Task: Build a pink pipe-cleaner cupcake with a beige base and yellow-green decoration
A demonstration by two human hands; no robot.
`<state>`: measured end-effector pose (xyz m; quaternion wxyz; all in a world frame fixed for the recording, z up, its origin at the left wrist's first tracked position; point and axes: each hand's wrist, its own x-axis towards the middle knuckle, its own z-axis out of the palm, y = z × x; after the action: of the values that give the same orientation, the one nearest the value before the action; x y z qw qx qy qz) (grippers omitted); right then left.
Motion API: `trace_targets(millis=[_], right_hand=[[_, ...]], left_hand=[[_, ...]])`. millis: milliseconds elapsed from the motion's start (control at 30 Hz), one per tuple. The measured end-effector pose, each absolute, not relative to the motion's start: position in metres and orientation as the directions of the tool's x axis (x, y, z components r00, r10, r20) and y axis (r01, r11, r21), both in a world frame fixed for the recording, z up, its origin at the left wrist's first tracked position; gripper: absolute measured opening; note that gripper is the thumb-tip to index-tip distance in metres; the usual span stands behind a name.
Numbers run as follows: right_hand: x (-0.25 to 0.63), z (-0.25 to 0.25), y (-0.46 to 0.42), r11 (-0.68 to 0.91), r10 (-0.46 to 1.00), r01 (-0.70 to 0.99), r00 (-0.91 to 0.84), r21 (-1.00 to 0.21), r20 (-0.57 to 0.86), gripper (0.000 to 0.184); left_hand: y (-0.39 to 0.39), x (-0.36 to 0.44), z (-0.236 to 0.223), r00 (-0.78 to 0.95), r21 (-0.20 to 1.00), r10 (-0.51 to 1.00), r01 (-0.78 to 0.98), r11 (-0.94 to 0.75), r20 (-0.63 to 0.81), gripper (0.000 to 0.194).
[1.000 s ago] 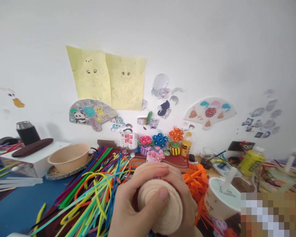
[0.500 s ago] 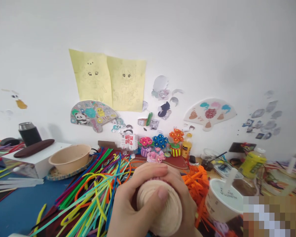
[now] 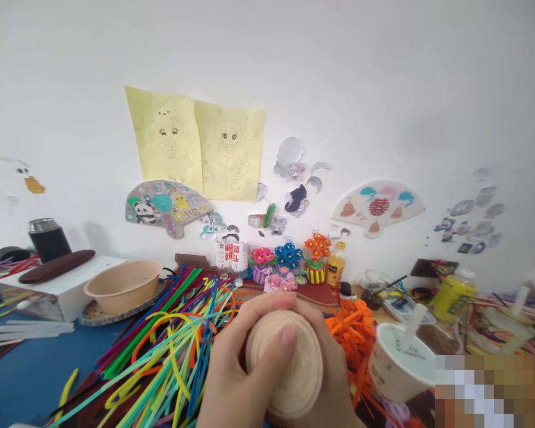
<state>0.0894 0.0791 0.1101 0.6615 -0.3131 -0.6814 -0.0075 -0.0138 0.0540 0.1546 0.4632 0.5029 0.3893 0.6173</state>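
Both of my hands are wrapped around a round beige coiled object (image 3: 294, 380), a flat spiral disc facing me, held low at the centre of the view. My left hand (image 3: 232, 368) grips its left side, with the thumb pressed across the disc's face. My right hand (image 3: 334, 380) cups its right side and back, mostly hidden behind the disc. Under and left of the hands lies a heap of coloured pipe cleaners (image 3: 169, 333). An orange pipe-cleaner bundle (image 3: 352, 327) lies just right of the hands.
A beige bowl (image 3: 122, 285) sits on a woven mat at the left, by a white box (image 3: 49, 291) with a black cup (image 3: 49, 238). Small pipe-cleaner flower pots (image 3: 289, 258) stand by the wall. A paper cup with a straw (image 3: 399, 359) and a yellow bottle (image 3: 450, 291) are on the right.
The beige disc has turned a little more face-on toward me, hiding the pink edge seen earlier. The hands stay where they were; the view shifted only slightly.
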Motion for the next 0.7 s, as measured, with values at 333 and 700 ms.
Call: trace_targets(millis=[333,700], right_hand=[[0.099,0.098,0.086,0.797,0.387,0.501,0.005,-0.337,0.922,0.04],[0.103,0.107,0.086,0.801,0.325,0.544,-0.044,-0.25,0.945,0.032]], left_hand=[[0.057,-0.007,0.154,-0.1,0.947,0.959,-0.164,-0.277,0.263,0.022],[0.057,-0.005,0.154,-0.077,0.936,0.947,-0.15,-0.319,0.311,0.023]])
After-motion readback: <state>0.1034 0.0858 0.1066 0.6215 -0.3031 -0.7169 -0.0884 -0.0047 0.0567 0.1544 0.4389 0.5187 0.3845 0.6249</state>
